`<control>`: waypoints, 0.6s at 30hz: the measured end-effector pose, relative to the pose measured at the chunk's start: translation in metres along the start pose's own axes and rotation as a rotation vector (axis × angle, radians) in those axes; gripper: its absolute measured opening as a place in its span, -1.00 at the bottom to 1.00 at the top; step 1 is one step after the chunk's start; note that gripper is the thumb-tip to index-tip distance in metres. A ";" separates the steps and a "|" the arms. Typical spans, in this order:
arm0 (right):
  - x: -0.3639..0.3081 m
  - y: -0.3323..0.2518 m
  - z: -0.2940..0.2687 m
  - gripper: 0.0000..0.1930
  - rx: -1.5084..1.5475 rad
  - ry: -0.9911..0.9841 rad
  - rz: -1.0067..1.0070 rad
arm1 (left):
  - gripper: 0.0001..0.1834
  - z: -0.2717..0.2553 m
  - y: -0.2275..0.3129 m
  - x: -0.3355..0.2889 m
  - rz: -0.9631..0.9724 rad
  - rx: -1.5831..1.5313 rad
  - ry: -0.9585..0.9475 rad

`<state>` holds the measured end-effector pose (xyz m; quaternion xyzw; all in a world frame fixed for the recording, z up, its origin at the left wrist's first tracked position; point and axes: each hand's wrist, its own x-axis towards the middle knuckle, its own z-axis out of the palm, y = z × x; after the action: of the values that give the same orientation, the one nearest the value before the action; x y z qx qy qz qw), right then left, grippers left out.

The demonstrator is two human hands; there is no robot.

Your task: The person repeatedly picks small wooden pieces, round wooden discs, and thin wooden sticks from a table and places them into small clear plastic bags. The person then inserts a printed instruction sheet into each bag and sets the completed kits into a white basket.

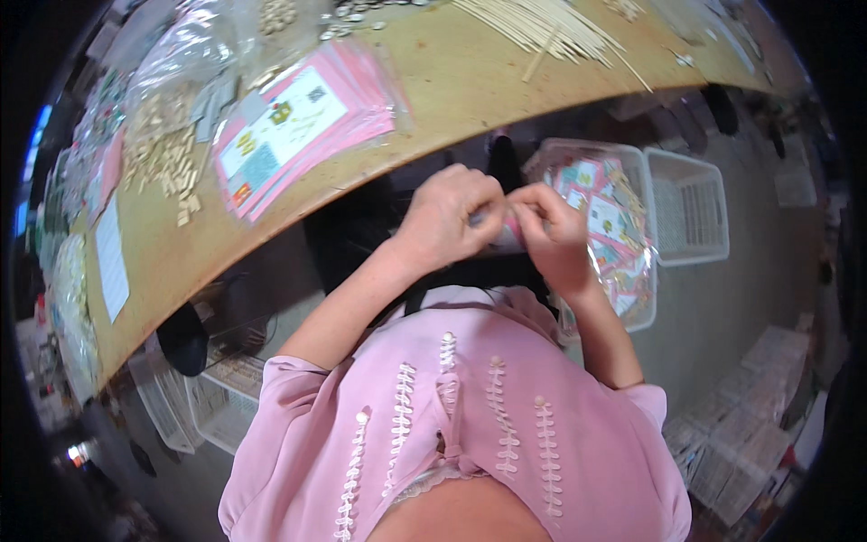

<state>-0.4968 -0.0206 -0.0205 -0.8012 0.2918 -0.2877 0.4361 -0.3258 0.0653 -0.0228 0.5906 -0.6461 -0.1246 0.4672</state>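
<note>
Over my lap, just off the table's edge, both hands come close together with fingers curled in. My left hand (452, 217) grips one side of a small pink and clear packet (511, 233), mostly covered by the fingers. My right hand (555, 239) pinches its other side. On the table to the left lies a stack of pink-edged printed packets (293, 122) in clear plastic. Beyond my right hand, a clear plastic bin (650, 298) holds many similar packets.
The wooden table (433, 99) curves across the front. Small wooden pieces (167, 167) lie by plastic bags at its left, near a white paper strip (112, 262). Thin wooden sticks (542, 34) spread at the back. Another clear bin (691, 206) stands at right, stacked bundles (745, 443) lower right.
</note>
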 end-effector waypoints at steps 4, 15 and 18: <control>-0.004 0.030 -0.030 -0.92 0.272 0.031 0.207 | -0.87 -0.017 0.002 -0.009 0.002 0.044 -0.108; -0.033 0.095 -0.164 -0.85 -0.226 0.475 0.132 | -0.41 -0.109 -0.044 -0.003 -0.074 0.715 0.257; -0.032 0.079 -0.156 -0.81 -0.405 0.539 0.133 | -0.29 -0.122 -0.074 -0.008 -0.160 0.878 0.299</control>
<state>-0.6467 -0.1155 -0.0248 -0.7459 0.4994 -0.3963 0.1930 -0.1878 0.1001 -0.0140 0.7916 -0.5158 0.2113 0.2502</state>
